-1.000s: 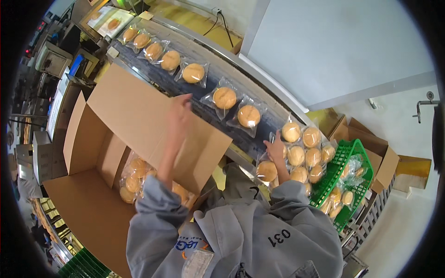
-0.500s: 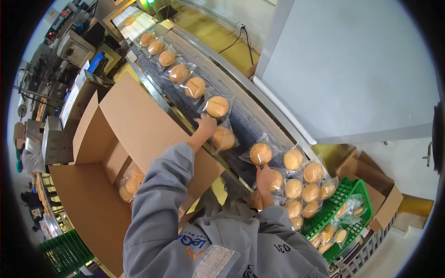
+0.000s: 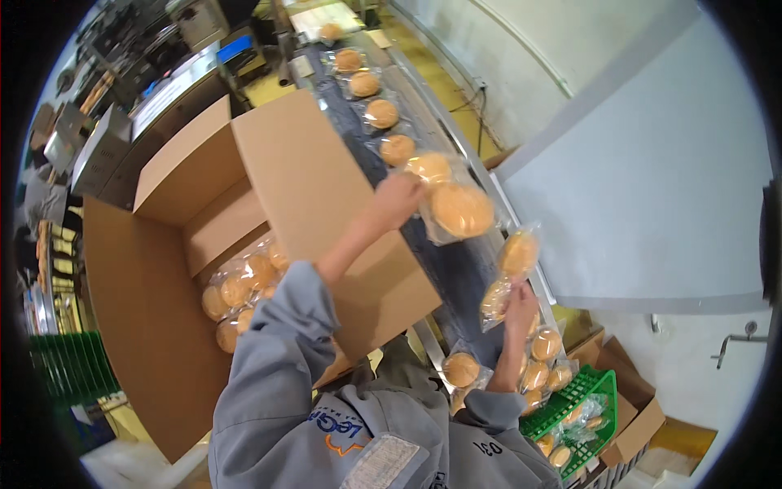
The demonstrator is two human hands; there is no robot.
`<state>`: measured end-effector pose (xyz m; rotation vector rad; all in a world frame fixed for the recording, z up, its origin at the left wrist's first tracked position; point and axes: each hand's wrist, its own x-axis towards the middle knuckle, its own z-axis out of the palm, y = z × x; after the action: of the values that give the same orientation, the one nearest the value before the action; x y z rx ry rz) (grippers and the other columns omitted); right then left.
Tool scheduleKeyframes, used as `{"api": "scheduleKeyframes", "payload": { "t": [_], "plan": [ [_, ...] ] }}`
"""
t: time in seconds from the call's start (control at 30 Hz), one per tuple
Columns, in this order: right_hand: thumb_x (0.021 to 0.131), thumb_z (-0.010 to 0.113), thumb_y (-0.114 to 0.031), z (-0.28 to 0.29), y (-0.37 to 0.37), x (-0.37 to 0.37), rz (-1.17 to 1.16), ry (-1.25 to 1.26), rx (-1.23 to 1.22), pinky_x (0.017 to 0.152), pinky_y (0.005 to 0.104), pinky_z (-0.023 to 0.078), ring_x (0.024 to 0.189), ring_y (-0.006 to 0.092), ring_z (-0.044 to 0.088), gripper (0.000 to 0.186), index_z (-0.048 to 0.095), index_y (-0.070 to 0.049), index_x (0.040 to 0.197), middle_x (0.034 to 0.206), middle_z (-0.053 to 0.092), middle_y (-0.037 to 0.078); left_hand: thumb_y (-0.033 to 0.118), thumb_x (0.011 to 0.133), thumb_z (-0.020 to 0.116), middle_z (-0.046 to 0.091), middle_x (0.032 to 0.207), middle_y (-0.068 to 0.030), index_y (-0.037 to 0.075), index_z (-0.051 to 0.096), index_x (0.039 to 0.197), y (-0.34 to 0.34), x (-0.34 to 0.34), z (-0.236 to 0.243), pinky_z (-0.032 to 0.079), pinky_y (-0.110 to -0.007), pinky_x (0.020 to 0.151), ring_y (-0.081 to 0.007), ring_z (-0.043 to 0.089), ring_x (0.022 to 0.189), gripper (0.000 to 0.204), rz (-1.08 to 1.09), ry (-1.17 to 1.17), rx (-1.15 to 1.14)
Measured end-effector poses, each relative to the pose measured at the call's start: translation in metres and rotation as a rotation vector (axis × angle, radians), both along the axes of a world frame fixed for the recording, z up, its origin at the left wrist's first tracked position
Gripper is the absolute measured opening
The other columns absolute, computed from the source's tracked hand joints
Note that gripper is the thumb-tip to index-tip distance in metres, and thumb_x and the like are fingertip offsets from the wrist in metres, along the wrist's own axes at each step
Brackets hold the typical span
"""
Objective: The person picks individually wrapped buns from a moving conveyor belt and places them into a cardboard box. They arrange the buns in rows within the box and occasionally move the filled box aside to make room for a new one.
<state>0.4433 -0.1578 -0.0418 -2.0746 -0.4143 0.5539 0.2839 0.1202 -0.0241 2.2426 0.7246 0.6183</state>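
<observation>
My left hand (image 3: pixel 399 200) is closed on the edge of a clear bag with a round golden bun (image 3: pixel 461 210), lifted above the conveyor belt. Close behind it is another bagged bun (image 3: pixel 429 168); whether I grip that one too I cannot tell. My right hand (image 3: pixel 519 311) pinches bagged buns farther right, one of them upright (image 3: pixel 518 254) and another lower (image 3: pixel 495 300), both raised over the belt. Several bagged buns lie in a row up the belt (image 3: pixel 446 281). Inside the open cardboard box (image 3: pixel 155 326) to my left are more bagged buns (image 3: pixel 236 290).
A green plastic basket (image 3: pixel 604 383) with bagged buns stands at the right, by an open cardboard box (image 3: pixel 639 432). More bagged buns (image 3: pixel 535 375) are grouped at the belt's near end. A large pale panel (image 3: pixel 635 196) rises beyond the belt. Green crates (image 3: pixel 73 367) are stacked at far left.
Both hands have come up off the belt with bagged buns. My right hand has moved away from the near group. The view has shifted, showing more buns in the box.
</observation>
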Motion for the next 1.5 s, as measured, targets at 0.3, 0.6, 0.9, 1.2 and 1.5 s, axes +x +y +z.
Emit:
{"api": "scheduleKeyframes", "payload": {
  "t": [0.3,0.6,0.9,1.2,1.5],
  "plan": [
    [0.086,0.054,-0.014,0.106,0.171,-0.219,0.86,0.32,0.386,0.044,0.0207,0.036,0.048,0.0055,0.046,0.017,0.06,0.002,0.083,0.059,0.051,0.0,0.019,0.088,0.043,0.047,0.06,-0.0041,-0.003,0.056,0.081,-0.005,-0.349,0.061,0.036,-0.026,0.053,-0.0091,0.044,0.057,0.027,1.02,-0.395,-0.225],
    [0.079,0.05,-0.012,-0.145,0.334,-0.404,1.319,-1.011,0.023,0.066,0.0403,0.047,0.071,0.0284,0.058,0.013,0.061,-0.007,0.082,0.084,0.059,0.012,0.016,0.086,0.042,0.055,0.081,-0.0281,-0.004,0.057,0.086,0.011,-0.487,-0.153,0.043,-0.048,0.067,-0.0424,0.054,0.08,0.026,1.268,0.275,-0.211],
    [0.082,0.05,-0.028,-0.06,0.262,-0.398,1.472,-0.279,-0.341,0.078,0.0375,0.046,0.097,0.0284,0.056,0.028,0.06,-0.007,0.097,0.104,0.058,0.016,0.017,0.079,0.056,0.039,0.114,-0.0287,0.001,0.029,0.129,-0.04,-0.467,-0.177,0.036,-0.045,0.088,-0.0409,0.043,0.103,0.06,1.133,0.477,-0.212],
    [0.081,0.057,-0.019,-0.07,0.125,-0.085,0.218,-0.636,-0.066,0.089,0.0403,0.037,0.105,0.0316,0.044,0.033,0.051,-0.004,0.11,0.111,0.049,0.015,0.011,0.086,0.049,0.049,0.1,-0.0101,0.007,0.038,0.127,0.022,-0.239,-0.008,0.041,-0.027,0.068,-0.0148,0.047,0.076,0.042,0.642,-0.222,-0.262],
    [0.07,0.067,-0.017,-0.12,0.021,-0.028,0.37,-0.659,-0.389,0.077,0.0445,0.044,0.094,0.0308,0.052,0.066,0.036,-0.012,0.128,0.1,0.054,0.017,0.007,0.079,0.047,0.055,0.095,-0.011,0.002,0.05,0.11,0.052,0.038,-0.129,0.044,-0.036,0.075,-0.0252,0.052,0.09,0.032,0.191,0.159,0.281]
  ]
}}
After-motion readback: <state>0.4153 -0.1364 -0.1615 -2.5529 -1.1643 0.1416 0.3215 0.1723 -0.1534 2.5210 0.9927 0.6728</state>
